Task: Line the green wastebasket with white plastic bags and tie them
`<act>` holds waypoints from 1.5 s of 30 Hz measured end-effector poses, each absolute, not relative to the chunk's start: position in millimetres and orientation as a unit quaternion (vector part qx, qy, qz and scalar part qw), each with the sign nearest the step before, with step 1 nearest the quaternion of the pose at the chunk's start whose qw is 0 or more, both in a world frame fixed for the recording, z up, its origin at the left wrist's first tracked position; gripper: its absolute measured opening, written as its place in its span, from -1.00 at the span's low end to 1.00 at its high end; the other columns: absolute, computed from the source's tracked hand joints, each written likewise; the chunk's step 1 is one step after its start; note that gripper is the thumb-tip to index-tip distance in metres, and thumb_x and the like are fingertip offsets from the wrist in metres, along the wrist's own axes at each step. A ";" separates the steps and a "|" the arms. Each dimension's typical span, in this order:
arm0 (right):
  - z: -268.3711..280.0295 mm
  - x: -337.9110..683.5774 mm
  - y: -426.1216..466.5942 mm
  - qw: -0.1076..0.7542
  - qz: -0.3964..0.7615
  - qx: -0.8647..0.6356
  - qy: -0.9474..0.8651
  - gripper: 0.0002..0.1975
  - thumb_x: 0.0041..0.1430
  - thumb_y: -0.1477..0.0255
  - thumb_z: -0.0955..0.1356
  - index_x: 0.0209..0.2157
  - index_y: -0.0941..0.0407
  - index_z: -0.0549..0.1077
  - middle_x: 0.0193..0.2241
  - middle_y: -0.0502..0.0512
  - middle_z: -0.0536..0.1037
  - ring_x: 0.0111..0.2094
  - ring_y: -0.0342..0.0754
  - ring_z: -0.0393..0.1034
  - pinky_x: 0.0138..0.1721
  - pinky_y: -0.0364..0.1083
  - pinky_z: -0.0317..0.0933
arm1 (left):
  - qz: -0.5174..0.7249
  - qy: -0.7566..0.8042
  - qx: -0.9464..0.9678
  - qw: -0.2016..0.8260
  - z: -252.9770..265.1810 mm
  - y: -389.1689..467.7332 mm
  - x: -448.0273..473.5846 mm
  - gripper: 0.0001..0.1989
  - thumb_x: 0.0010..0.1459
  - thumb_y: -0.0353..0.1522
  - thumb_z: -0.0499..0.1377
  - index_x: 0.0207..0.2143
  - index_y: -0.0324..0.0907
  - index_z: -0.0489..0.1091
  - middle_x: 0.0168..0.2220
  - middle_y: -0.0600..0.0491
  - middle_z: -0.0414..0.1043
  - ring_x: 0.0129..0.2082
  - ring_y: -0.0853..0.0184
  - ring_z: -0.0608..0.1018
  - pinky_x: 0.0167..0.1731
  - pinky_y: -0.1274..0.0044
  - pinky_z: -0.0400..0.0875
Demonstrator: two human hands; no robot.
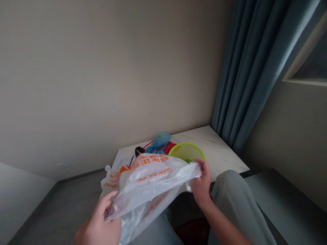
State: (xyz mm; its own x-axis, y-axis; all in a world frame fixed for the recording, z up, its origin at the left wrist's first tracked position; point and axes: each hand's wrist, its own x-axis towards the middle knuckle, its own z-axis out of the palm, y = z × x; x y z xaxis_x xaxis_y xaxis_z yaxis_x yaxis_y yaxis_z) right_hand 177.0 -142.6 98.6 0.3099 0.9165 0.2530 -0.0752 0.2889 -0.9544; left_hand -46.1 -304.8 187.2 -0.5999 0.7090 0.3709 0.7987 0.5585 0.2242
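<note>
A white plastic bag (pixel 153 180) with orange printing is stretched between my two hands, above my lap and the near edge of the table. My left hand (pixel 99 217) pinches its lower left end. At its right end, my right hand (pixel 201 183) is closed on the plastic. Just behind the bag stands a yellow-green mesh basket (pixel 189 149), its lower part covered by the plastic. The bag's contents, if any, do not show.
On the white marble-patterned table (pixel 219 149) lie a blue plastic bag (pixel 159 141), something red (pixel 169 147), a black item (pixel 139 150) and a printed sheet (pixel 124 161). A wall rises behind; a blue curtain (pixel 245 75) hangs right. A dark grey surface (pixel 288 200) is beside my knee.
</note>
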 end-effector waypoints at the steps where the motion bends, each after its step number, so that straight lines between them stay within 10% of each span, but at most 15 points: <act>1: 103.3 183.8 -140.5 0.680 0.353 -0.470 -0.438 -0.64 -0.11 0.59 0.26 -0.19 0.13 0.39 -0.28 0.08 0.46 -0.26 -0.03 0.36 -0.23 -0.09 0.24 | -0.179 -0.872 -0.442 0.109 188.4 -298.9 -45.6 -0.69 0.16 -0.39 0.08 -0.06 0.04 0.43 -0.25 0.08 0.59 -0.38 0.22 0.60 -0.48 0.51 0.25; 12: 132.2 247.6 -122.5 0.713 0.209 -0.493 -0.451 -0.66 0.17 0.35 0.27 -0.02 0.13 0.38 -0.41 0.00 0.40 -0.43 -0.08 0.29 -0.35 -0.11 0.17 | -0.155 -0.837 -0.522 0.054 199.4 -195.4 -14.4 -0.48 0.10 -0.55 0.05 0.10 0.00 0.38 -0.22 0.01 0.59 -0.29 0.21 0.59 -0.44 0.52 0.22; 24: 65.0 268.4 -45.7 0.356 0.199 -0.654 -0.637 -0.50 0.06 0.57 0.25 0.06 0.12 0.48 -0.34 0.18 0.61 -0.34 0.09 0.47 -0.30 -0.04 0.21 | -0.019 -0.769 -0.634 -0.084 111.8 -70.2 -1.7 -0.67 0.24 -0.41 0.00 -0.01 -0.14 0.44 -0.11 -0.14 0.57 -0.08 0.15 0.59 -0.13 0.44 0.40; 33: 39.4 245.9 22.6 0.251 0.068 -0.592 -0.763 -0.44 -0.09 0.80 0.17 -0.10 0.22 0.54 -0.11 0.29 0.56 -0.09 0.09 0.39 -0.05 -0.02 0.16 | -0.006 -0.768 -0.633 -0.094 54.9 -22.5 -0.8 -0.59 0.26 -0.18 -0.01 -0.06 -0.25 0.45 -0.10 -0.27 0.54 -0.06 0.04 0.57 -0.13 0.35 0.41; 41: 33.7 242.1 49.7 0.140 0.184 -0.495 -0.837 -0.83 0.18 0.44 0.28 -0.29 0.14 0.52 -0.31 0.13 0.59 -0.29 -0.04 0.42 -0.26 -0.13 0.13 | 0.010 -0.764 -0.625 -0.163 38.0 14.9 -15.9 -0.32 0.18 -0.04 0.03 0.17 -0.37 0.18 0.16 -0.41 0.30 0.11 -0.08 0.45 -0.05 0.33 0.35; 45: 20.3 256.2 76.6 0.133 0.179 -0.556 -0.801 -0.61 0.35 0.22 0.20 -0.44 0.12 0.46 -0.45 0.13 0.56 -0.43 -0.06 0.36 -0.38 -0.12 0.03 | -0.047 -0.713 -0.675 -0.186 29.0 24.5 -29.0 -0.45 0.26 -0.05 -0.05 0.08 -0.29 0.26 0.13 -0.35 0.35 0.10 -0.02 0.45 -0.03 0.33 0.31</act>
State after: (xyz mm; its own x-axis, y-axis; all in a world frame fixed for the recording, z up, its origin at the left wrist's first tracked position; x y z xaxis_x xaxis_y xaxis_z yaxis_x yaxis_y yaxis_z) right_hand 256.2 76.6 20.3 -0.3465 0.9379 0.0138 0.8429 0.3178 -0.4341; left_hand -29.0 24.5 29.0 -0.0207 0.9790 -0.2026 0.9444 0.0857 0.3176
